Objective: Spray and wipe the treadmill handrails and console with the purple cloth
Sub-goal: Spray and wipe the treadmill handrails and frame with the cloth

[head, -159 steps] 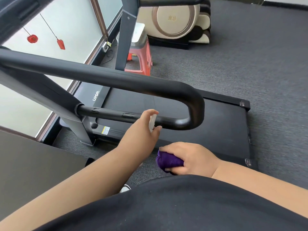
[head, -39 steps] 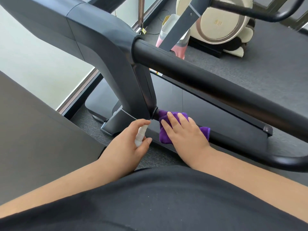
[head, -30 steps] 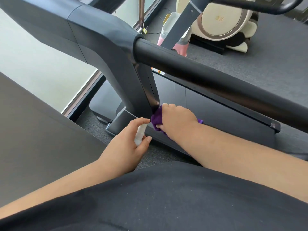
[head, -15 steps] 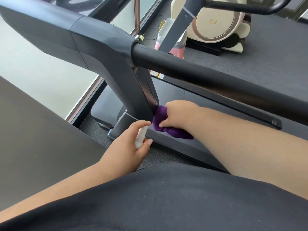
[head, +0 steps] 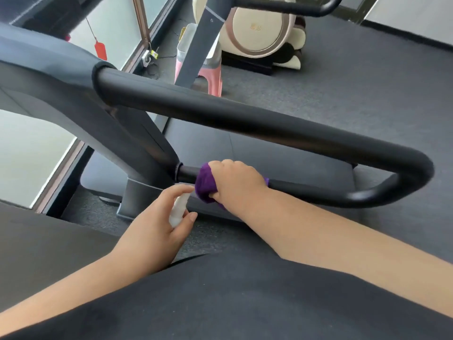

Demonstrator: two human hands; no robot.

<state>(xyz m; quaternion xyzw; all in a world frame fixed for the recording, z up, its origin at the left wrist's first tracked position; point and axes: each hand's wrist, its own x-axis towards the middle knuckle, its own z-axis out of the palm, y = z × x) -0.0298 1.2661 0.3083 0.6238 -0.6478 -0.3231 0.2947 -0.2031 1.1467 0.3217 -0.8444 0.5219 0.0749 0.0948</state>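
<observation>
Low at the frame's centre, the right hand (head: 236, 181) grips the purple cloth (head: 205, 186), its fingers curled over the thin lower bar (head: 318, 191) of the treadmill handrail so the cloth wraps the tube; that grip probably lets 1 stroke wipe all round the bar rather than only its top. The cloth sits just at 3 o'clock of the collar where the bar enters the grey upright (head: 137, 143), so the stroke has little room toward 9 o'clock and plenty toward 3 o'clock, as far as the bend where the bar curves up into the thick upper rail (head: 245, 116). The left hand (head: 157, 231) holds a small white spray bottle (head: 178, 209) at about 7 o'clock of the cloth, fingers curled round it with 1 finger over the top, seemingly kept near for another spray. Its nozzle end is close to the cloth; whether they touch I cannot tell. Between the 2 rails is an open gap showing the treadmill deck (head: 269, 153), with clearance for knuckles. At 12 o'clock stand a pink stool (head: 213, 77) and a cream machine (head: 257, 28), well apart from the work.
</observation>
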